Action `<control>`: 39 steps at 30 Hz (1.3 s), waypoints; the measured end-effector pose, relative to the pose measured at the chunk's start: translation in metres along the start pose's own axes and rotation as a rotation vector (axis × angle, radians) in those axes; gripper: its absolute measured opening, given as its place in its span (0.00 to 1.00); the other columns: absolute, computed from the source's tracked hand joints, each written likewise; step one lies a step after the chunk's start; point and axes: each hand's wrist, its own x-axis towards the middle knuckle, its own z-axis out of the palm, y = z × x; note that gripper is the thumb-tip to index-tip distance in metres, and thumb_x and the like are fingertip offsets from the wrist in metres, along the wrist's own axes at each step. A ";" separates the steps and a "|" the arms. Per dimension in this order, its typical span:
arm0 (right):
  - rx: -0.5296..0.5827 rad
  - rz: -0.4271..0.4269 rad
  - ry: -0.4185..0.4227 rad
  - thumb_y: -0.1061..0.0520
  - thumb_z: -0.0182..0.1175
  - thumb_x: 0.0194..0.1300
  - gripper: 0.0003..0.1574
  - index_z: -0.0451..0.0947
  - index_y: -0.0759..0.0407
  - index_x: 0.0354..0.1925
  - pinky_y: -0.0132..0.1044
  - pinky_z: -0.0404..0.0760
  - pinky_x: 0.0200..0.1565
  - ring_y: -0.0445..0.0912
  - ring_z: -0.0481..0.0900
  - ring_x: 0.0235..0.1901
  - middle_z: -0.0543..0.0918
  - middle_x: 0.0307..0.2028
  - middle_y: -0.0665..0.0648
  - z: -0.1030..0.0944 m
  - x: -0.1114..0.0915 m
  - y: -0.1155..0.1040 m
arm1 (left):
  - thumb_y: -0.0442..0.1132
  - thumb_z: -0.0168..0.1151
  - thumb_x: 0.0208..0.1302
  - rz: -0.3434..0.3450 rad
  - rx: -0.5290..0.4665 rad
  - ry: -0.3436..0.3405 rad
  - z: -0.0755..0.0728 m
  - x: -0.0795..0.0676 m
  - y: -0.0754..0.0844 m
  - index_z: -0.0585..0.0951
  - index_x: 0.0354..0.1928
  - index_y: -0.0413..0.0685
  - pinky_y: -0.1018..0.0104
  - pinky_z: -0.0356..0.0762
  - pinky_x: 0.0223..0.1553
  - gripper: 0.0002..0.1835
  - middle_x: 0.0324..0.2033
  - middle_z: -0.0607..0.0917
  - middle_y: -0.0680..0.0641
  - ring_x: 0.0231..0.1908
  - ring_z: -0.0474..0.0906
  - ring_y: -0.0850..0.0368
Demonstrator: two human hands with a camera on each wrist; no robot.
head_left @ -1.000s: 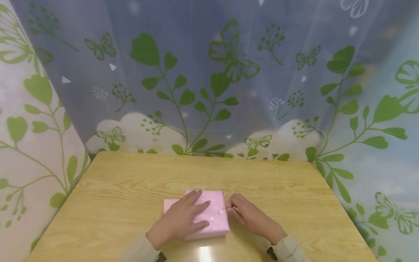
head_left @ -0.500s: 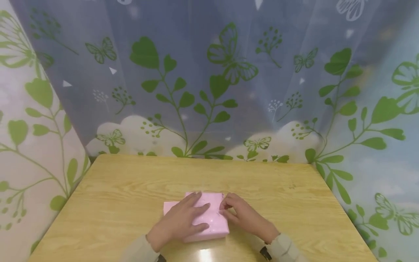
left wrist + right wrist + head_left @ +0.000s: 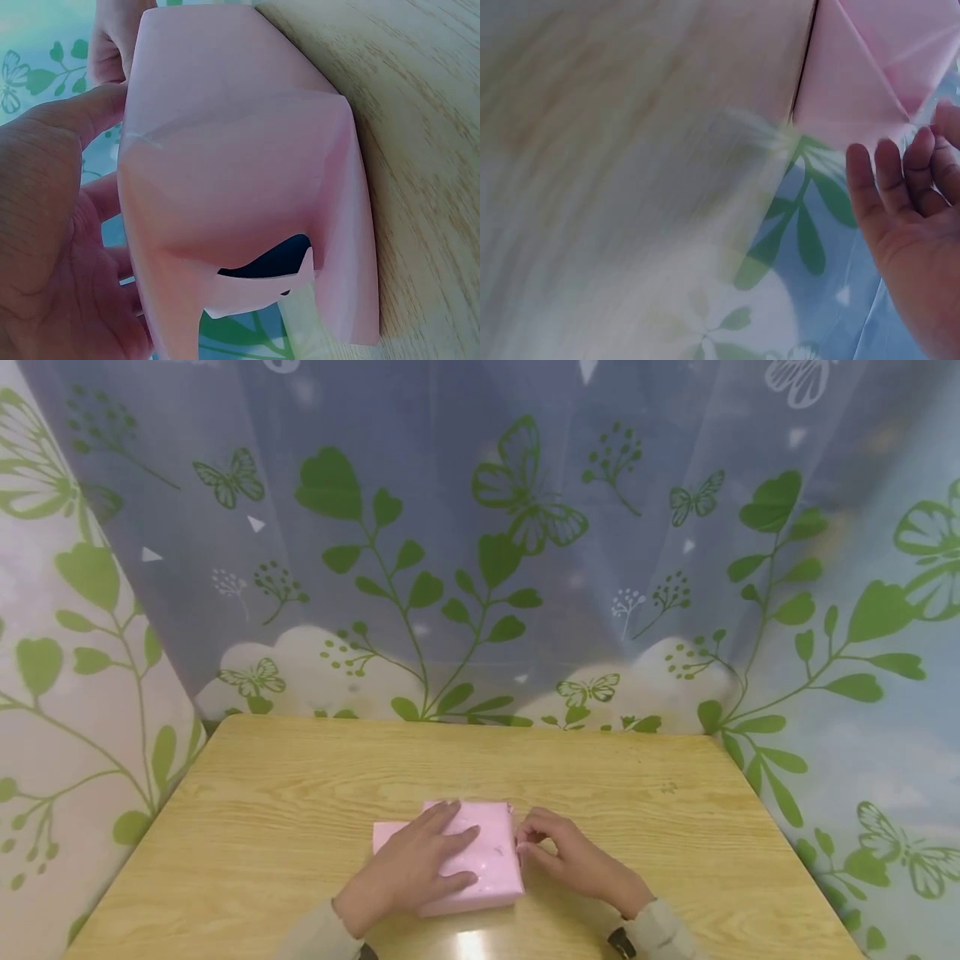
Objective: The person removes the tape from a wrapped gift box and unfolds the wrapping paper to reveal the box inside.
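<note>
A box-shaped package in pink wrapping paper (image 3: 491, 835) lies on the wooden table. My left hand (image 3: 420, 860) rests across its top with fingers spread. In the left wrist view the paper's near end (image 3: 247, 165) stands as a loose, unfolded tube with a dark gap inside. At the package's right side, my right hand (image 3: 573, 860) pinches at the edge of the paper between thumb and forefinger. Folded end flaps (image 3: 870, 82) slope to a point beside those fingertips in the right wrist view. The exact bit between the fingertips is too small to make out.
The wooden table (image 3: 300, 777) reaches back to a hanging cloth (image 3: 450, 527) printed with leaves and butterflies. Similar cloth (image 3: 82, 610) hangs at the left, and more (image 3: 862, 693) at the right.
My right hand first moved left onto the package's top right edge, then drew back to its right side. My left hand has stayed on top of the package.
</note>
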 end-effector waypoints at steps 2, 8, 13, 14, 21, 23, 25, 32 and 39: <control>0.028 0.022 -0.002 0.56 0.59 0.75 0.04 0.76 0.52 0.38 0.38 0.85 0.52 0.42 0.80 0.45 0.80 0.39 0.47 -0.004 -0.004 0.003 | 0.61 0.60 0.69 -0.002 -0.003 0.002 0.000 0.000 0.000 0.75 0.71 0.53 0.43 0.66 0.72 0.33 0.74 0.64 0.33 0.74 0.61 0.36; 0.007 0.042 0.010 0.60 0.62 0.71 0.03 0.78 0.53 0.38 0.39 0.85 0.48 0.42 0.79 0.43 0.81 0.39 0.48 -0.013 -0.013 0.006 | 0.62 0.59 0.70 -0.002 -0.007 0.006 0.002 0.000 -0.001 0.75 0.71 0.54 0.43 0.66 0.72 0.33 0.75 0.64 0.33 0.74 0.61 0.36; -0.040 0.079 0.043 0.60 0.68 0.67 0.08 0.79 0.48 0.33 0.36 0.86 0.43 0.38 0.79 0.39 0.82 0.35 0.44 -0.016 -0.013 0.009 | 0.62 0.59 0.69 0.011 0.001 0.014 0.001 0.000 -0.001 0.75 0.71 0.54 0.43 0.67 0.71 0.33 0.74 0.65 0.33 0.73 0.63 0.36; -0.052 0.096 0.054 0.60 0.68 0.66 0.08 0.80 0.48 0.32 0.35 0.86 0.42 0.37 0.79 0.37 0.82 0.34 0.43 -0.016 -0.012 0.009 | 0.62 0.59 0.69 0.015 0.000 0.018 0.001 0.000 -0.001 0.76 0.70 0.54 0.43 0.68 0.71 0.33 0.74 0.66 0.33 0.73 0.63 0.36; -0.105 0.225 0.139 0.61 0.70 0.64 0.09 0.84 0.51 0.28 0.31 0.86 0.30 0.35 0.80 0.27 0.84 0.25 0.44 -0.016 -0.009 0.004 | 0.62 0.60 0.69 0.026 0.013 0.024 0.002 -0.001 -0.001 0.76 0.70 0.54 0.43 0.68 0.71 0.33 0.73 0.67 0.33 0.72 0.64 0.36; -0.122 0.244 0.144 0.63 0.71 0.62 0.06 0.84 0.54 0.30 0.30 0.85 0.28 0.35 0.80 0.26 0.84 0.25 0.45 -0.016 -0.009 0.003 | 0.62 0.60 0.69 0.026 0.013 0.025 0.002 0.000 -0.001 0.76 0.70 0.53 0.43 0.68 0.71 0.33 0.73 0.67 0.33 0.72 0.64 0.36; -0.129 0.260 0.135 0.65 0.71 0.60 0.05 0.84 0.59 0.35 0.29 0.83 0.26 0.35 0.80 0.26 0.84 0.25 0.46 -0.017 -0.009 0.002 | 0.62 0.59 0.69 0.025 0.014 0.023 0.002 0.000 -0.001 0.76 0.70 0.53 0.43 0.67 0.71 0.33 0.73 0.66 0.33 0.72 0.64 0.36; -0.212 0.262 0.083 0.68 0.68 0.59 0.15 0.83 0.67 0.46 0.29 0.82 0.28 0.37 0.82 0.28 0.87 0.28 0.49 -0.021 -0.010 0.001 | 0.62 0.55 0.72 0.047 0.038 0.036 0.004 -0.001 -0.002 0.74 0.71 0.51 0.44 0.66 0.72 0.33 0.73 0.66 0.32 0.72 0.64 0.35; -0.258 0.236 0.038 0.76 0.62 0.59 0.17 0.85 0.67 0.45 0.30 0.85 0.34 0.45 0.85 0.35 0.89 0.35 0.58 -0.028 -0.007 -0.003 | 0.60 0.53 0.74 0.065 0.063 0.029 0.001 -0.002 -0.002 0.71 0.73 0.51 0.44 0.66 0.72 0.33 0.73 0.66 0.32 0.72 0.64 0.35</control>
